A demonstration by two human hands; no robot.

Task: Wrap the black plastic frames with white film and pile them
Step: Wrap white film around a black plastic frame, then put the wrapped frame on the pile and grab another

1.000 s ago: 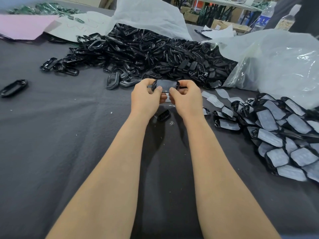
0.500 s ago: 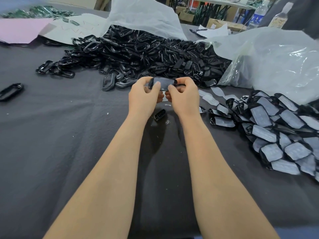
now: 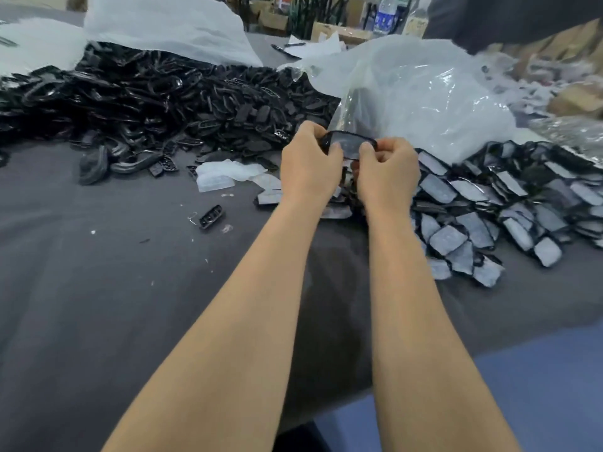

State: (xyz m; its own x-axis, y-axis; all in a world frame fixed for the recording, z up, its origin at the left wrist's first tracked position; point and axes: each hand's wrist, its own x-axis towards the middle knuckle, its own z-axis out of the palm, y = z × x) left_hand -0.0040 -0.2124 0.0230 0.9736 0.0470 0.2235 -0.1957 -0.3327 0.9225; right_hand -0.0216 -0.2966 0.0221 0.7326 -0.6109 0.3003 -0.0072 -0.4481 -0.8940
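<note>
Frame [image 3: 348,145], its opening apparently filmed over, pinched at either end by the curled fingers of the left hand [image 3: 310,164] and right hand [image 3: 388,171], above the near edge of the wrapped pile [image 3: 489,203]. Many frames are wrapped; a larger bare heap [image 3: 156,102] awaits. Since the earlier frame, both hands have carried it rightward toward the pile

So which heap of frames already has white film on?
The right-hand heap: its frames show pale film faces. The far-left heap is bare black.
</note>
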